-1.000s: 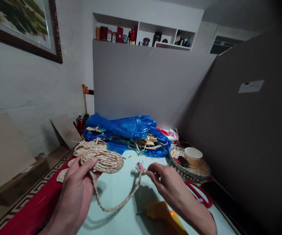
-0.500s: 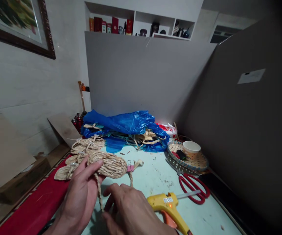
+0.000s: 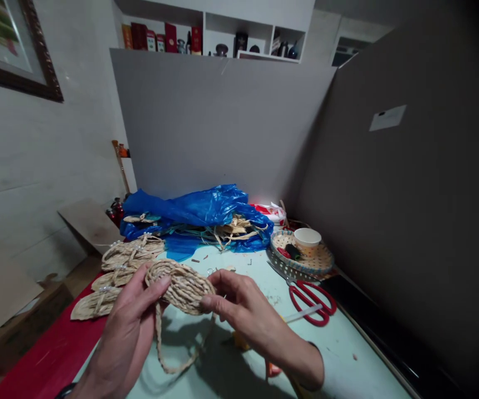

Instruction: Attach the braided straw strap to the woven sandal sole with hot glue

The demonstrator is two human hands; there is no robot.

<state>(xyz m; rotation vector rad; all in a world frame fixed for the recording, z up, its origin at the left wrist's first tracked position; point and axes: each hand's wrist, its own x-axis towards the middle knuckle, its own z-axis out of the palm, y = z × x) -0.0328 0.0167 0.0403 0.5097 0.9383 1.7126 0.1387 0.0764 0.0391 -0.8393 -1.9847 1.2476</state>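
My left hand [image 3: 127, 327] grips the near left side of an oval pad of coiled straw braid [image 3: 180, 284], thumb on top. My right hand [image 3: 239, 302] pinches the pad's right end between thumb and fingers. A loose tail of the braid [image 3: 168, 363] hangs from the pad in a loop down to the pale green table top [image 3: 347, 360]. Both hands hold the pad just above the table.
Finished straw sandals [image 3: 117, 266] lie at the left on a red cloth [image 3: 48, 360]. A blue plastic bag [image 3: 198, 213] with straw strips sits at the back. A woven tray [image 3: 318, 263] with a paper cup [image 3: 307, 241] and red scissors [image 3: 310, 302] lie at the right. A glue gun is mostly hidden under my right arm.
My right hand rose from the table and took hold of the pad's right end. The braid tail now hangs in a loop. The camera turned right.
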